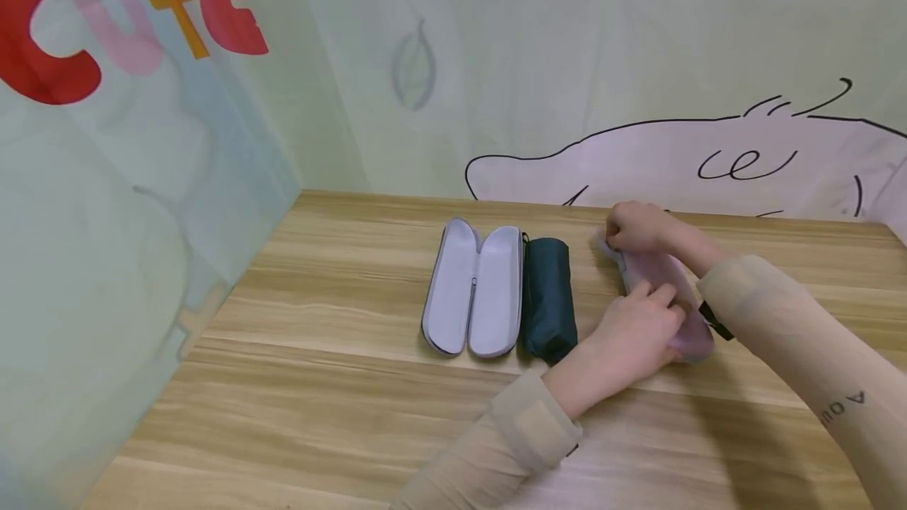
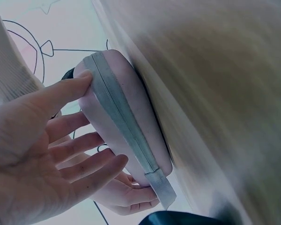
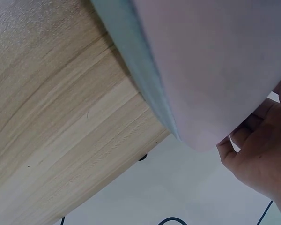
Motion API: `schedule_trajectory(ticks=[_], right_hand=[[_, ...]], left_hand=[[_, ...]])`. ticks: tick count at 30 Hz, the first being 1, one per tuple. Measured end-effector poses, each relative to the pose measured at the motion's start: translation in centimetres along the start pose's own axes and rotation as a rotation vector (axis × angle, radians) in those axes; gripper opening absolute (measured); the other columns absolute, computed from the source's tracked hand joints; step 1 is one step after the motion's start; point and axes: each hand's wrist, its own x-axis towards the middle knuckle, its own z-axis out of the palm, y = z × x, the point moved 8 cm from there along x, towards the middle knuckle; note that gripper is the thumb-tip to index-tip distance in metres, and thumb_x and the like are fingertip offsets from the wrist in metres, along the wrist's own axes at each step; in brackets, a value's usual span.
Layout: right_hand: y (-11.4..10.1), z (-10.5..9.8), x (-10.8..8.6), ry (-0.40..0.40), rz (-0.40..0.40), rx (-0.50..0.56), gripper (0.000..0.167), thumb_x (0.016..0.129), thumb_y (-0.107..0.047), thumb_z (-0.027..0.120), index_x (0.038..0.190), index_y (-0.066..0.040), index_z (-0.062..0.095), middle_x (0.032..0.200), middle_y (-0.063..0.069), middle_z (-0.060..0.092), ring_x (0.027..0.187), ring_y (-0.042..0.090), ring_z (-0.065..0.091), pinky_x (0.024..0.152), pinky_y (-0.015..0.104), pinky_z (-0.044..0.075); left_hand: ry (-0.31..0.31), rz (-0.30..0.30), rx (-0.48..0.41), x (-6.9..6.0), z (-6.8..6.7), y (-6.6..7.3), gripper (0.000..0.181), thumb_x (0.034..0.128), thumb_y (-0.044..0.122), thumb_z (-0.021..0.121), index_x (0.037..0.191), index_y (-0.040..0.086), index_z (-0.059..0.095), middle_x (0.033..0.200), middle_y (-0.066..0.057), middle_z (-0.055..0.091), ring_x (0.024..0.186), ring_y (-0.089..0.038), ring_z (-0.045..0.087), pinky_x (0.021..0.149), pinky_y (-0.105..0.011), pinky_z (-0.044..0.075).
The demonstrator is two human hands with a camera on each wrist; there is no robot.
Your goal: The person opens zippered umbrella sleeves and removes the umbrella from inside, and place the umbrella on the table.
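A pink pencil case (image 1: 693,333) with a wide grey-green zip band (image 2: 113,101) lies on the right part of the table. My left hand (image 1: 634,329) is at its near end. In the left wrist view the thumb touches the zip band while the other fingers reach over the pink side. Beyond it, my right hand (image 1: 635,227) has curled fingers at the far end, beside the fabric end tab (image 2: 160,187). Whatever those fingertips pinch there is hidden. In the right wrist view the pink case fills the upper right, with fingers along its edge.
To the left, a dark green zip pouch (image 1: 551,293) lies on the wood-grain table (image 1: 319,384). Beside it, an open two-halved case (image 1: 448,297) shows its pale lining. A printed cloth backdrop (image 1: 340,61) stands behind the table and along its left side.
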Motion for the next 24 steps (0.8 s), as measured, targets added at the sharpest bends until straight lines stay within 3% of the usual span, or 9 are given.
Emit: schedule_trajectory(ticks=[24], right_hand=[[1.1, -0.3, -0.1, 0.033, 0.058, 0.082, 0.021, 0.089, -0.013, 0.055, 0.085, 0.002, 0.069, 0.083, 0.013, 0.066, 0.073, 0.021, 0.055, 0.064, 0.031, 0.043]], left_hand=[[-0.025, -0.008, -0.004, 0.0, 0.2, 0.1, 0.044, 0.0867, 0.052, 0.063, 0.126, 0.033, 0.06, 0.123, 0.014, 0.051, 0.11, -0.005, 0.046, 0.077, -0.017, 0.051]])
